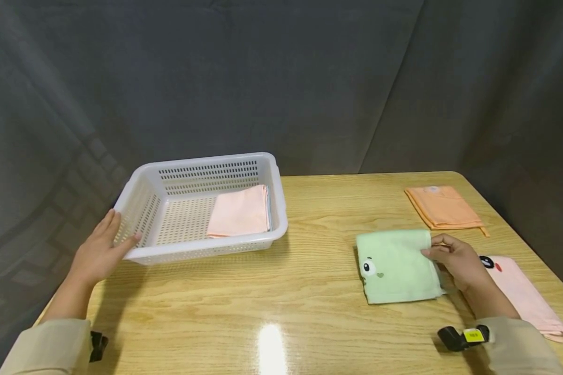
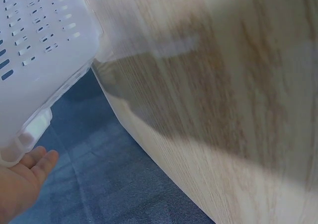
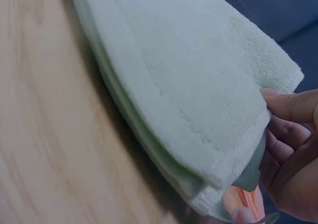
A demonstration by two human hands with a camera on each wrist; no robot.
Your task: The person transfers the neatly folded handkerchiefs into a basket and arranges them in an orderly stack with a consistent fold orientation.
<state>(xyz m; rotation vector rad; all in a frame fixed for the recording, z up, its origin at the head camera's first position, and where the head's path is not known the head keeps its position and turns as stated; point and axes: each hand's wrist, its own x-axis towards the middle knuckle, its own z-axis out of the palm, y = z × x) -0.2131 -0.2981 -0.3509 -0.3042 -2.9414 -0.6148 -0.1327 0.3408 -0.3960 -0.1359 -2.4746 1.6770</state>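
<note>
One folded green towel point(image 1: 396, 266), right of the white basket point(image 1: 192, 248), is pinched by the right hand point(image 1: 462, 263). The left hand point(image 1: 98, 251) rests, fingers loosely extended, on the basket's rim; folded pink cloth point(image 1: 239, 211) lies in its right end.

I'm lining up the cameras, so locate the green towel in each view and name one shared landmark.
Head: the green towel, right of centre, pinched by the right hand.
Left wrist: not in it.
Right wrist: the green towel fills the upper middle, pinched at right.
Shared landmark: the wooden table, visible in all three.
</note>
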